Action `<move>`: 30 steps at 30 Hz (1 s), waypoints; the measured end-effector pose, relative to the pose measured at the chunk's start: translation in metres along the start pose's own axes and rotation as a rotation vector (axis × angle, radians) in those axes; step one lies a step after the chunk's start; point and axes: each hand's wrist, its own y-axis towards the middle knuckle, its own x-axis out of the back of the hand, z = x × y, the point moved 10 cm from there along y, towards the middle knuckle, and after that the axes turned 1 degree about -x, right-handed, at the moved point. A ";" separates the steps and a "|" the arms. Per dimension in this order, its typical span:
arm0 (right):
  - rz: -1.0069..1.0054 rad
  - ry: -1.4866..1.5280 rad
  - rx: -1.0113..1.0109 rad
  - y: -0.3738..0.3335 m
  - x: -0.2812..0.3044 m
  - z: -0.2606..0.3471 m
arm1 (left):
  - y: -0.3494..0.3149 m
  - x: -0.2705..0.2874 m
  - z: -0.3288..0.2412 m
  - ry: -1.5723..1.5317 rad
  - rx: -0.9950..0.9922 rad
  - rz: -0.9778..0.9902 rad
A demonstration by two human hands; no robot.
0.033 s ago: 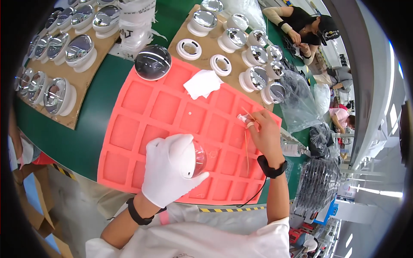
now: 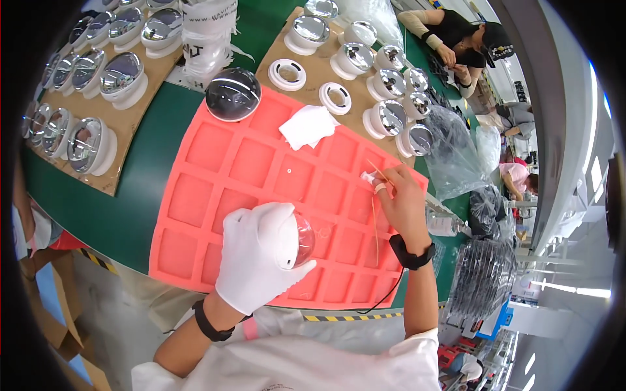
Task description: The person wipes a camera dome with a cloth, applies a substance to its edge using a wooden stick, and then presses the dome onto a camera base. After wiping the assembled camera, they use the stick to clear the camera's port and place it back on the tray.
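Note:
My left hand point(image 2: 256, 254), in a white glove, is closed round a white round housing with a clear dome point(image 2: 305, 240); the dome faces right. To the right, my bare right hand point(image 2: 401, 195) is closed in a pinch above the red mat. A thin tan stick point(image 2: 379, 172) runs through its fingers, and a small white piece point(image 2: 368, 176) shows at the fingertips. A second thin stick point(image 2: 375, 234) lies below, over the mat. Under both hands spreads the red compartmented mat point(image 2: 212, 195). On its far part are a folded white cloth point(image 2: 306, 127) and a tiny white ring point(image 2: 289, 171).
A dark dome point(image 2: 233, 94) sits at the mat's far left corner. Cardboard sheets hold several mirrored domes on white bases point(image 2: 120, 78) and two white rings point(image 2: 287, 74). Plastic bags point(image 2: 447, 150) and a clear bottle point(image 2: 443, 225) stand right. Another person point(image 2: 456, 49) works across the table.

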 end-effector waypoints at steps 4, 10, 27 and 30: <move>0.054 0.365 -0.186 -0.018 0.000 0.040 | -0.002 0.002 0.005 -0.016 0.028 -0.002; 0.183 0.701 -0.107 -0.043 -0.043 0.121 | 0.003 -0.004 0.005 -0.111 -0.040 -0.007; 0.136 0.537 -0.161 -0.067 -0.034 0.105 | 0.001 0.005 0.003 -0.030 -0.062 -0.090; 0.171 0.129 -0.160 -0.056 -0.022 0.090 | -0.002 0.001 0.008 -0.021 -0.024 -0.046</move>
